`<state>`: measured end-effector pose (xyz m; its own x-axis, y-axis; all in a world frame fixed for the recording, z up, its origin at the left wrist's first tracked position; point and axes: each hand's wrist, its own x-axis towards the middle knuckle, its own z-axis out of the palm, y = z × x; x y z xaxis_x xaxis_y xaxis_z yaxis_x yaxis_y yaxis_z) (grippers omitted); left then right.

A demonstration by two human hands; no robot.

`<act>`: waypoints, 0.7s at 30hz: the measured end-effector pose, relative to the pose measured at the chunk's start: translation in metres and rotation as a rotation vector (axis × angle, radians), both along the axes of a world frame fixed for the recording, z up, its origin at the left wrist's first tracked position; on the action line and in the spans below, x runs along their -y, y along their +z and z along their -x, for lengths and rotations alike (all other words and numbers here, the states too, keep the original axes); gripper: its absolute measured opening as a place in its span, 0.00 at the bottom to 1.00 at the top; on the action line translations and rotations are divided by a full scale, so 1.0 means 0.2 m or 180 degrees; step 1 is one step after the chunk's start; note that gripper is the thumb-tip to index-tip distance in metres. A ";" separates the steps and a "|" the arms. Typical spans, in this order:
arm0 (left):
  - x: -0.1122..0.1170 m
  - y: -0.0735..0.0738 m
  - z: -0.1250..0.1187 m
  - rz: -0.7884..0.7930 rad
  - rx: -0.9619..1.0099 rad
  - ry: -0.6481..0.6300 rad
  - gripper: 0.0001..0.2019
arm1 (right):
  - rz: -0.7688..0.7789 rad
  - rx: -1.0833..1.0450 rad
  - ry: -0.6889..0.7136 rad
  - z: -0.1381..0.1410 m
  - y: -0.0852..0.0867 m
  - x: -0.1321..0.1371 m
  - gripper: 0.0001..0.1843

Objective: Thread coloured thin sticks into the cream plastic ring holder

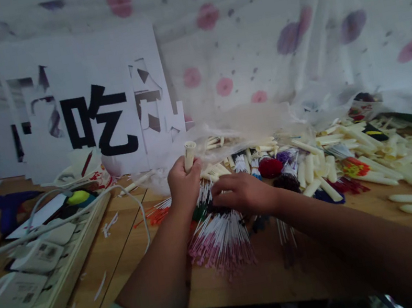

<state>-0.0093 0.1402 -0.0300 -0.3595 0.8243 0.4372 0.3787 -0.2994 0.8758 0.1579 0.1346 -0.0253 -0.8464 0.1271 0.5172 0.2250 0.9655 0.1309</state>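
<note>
Your left hand (183, 184) is closed in a fist round a cream paper tube (189, 154). The tube stands nearly upright, with its open end above your thumb, over the near edge of the clutter on the table (132, 230).

Your right hand (242, 192) lies palm down on the fanned sticks (221, 241), just beside the left hand, with its fingers curled toward them. The picture does not show whether the fingers have pinched a stick.

**Handling, as judged from this view**
- Hold the tube low on its body so the open end stays free. It looks like thin paper, so grip it lightly to avoid crushing it.
- The sticks are thin and overlap each other. Separate one at its bare end rather than at its coloured tip, or several will lift together.

**Surroundings**
- A heap of tubes (350, 160) is spread along the right side of the table.
- A red tuft (270, 166) lies just beyond your right hand.
- A plastic bag (240, 121) with more tubes in it lies behind both hands.
- A power strip (42, 267) lies on the left. Its cables (79, 205) loop near your left forearm and could snag it.
- A blue glue gun (10, 207) lies at the far left.
- A paper sheet (103, 113) with black characters leans against the flowered cloth (287, 28).
</note>
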 end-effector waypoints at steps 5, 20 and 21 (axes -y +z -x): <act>0.04 0.02 -0.06 0.0585 0.0255 -0.0672 0.10 | -0.0882 -0.0810 0.0306 -0.20 0.00 0.18 0.01; 0.18 0.03 -0.28 0.1195 0.2171 -0.2075 0.11 | 0.0075 -0.1673 -0.0091 -0.32 -0.08 0.11 0.18; 0.18 0.03 -0.28 0.1198 0.2191 -0.2087 0.11 | 0.0149 -0.1716 -0.0104 -0.32 -0.08 0.11 0.19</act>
<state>0.0463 0.1048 -0.0245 0.1365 0.9904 -0.0218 -0.3815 0.0729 0.9215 0.2228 0.1132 -0.0413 -0.4579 0.1823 0.8701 0.2783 0.9590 -0.0545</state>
